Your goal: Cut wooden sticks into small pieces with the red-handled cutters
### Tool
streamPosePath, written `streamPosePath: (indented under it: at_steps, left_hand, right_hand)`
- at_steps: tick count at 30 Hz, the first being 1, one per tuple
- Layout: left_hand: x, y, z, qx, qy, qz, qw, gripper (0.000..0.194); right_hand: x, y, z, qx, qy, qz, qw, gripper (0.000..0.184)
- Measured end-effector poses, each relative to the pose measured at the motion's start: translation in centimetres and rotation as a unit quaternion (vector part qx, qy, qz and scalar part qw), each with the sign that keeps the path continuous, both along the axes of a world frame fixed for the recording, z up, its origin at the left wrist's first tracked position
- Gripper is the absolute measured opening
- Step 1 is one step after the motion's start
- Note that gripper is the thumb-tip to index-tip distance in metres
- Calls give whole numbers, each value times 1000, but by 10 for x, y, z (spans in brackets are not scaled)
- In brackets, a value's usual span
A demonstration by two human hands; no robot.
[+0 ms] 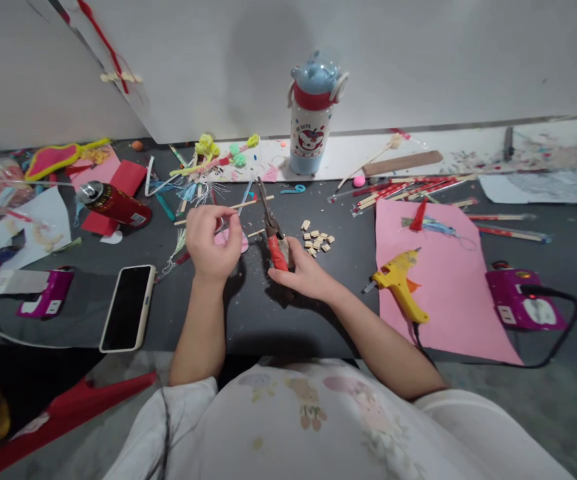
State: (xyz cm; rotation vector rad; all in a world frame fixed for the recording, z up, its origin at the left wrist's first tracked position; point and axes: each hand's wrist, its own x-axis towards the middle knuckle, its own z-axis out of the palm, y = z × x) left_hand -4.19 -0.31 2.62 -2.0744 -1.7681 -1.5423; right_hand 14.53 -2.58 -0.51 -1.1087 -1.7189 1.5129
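Observation:
My left hand [212, 241] is raised over the dark table, fingers pinched on a thin wooden stick [256, 202] that runs up and to the right. My right hand [302, 272] grips the red handles of a pair of pliers [272, 227], whose dark jaws point away from me, close to the stick. A small pile of cut wooden bits [316, 241] lies just right of the pliers. A pink piece [242, 243] lies on the table between my hands.
A phone [127, 307] lies face up at the left, with a red can [113, 204] on its side behind it. A yellow glue gun [399, 283] rests on pink paper [448, 293]. A blue bottle [312, 113] stands at the back. Purple boxes [523, 303] and sticks lie about.

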Motion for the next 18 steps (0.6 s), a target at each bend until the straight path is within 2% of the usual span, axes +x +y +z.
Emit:
streamPosePath:
  at_steps: [2,5,11,18]
  left_hand:
    - [-3,1,-1,39,100,36,994,13]
    - [-5,3,-3,41,164,31,985,16]
    - [-9,7,-11,1,185,-14,983,21]
    - [-18,8,-17,12,179,-22,983,19]
  right_hand:
    - [1,0,0,5,-11,9,1000,55]
    - [3,0,2,8,-28,20,999,56]
    - [4,-1,6,30,-60,34,997,50]
    - [5,-1,6,38,-63,43,996,45]
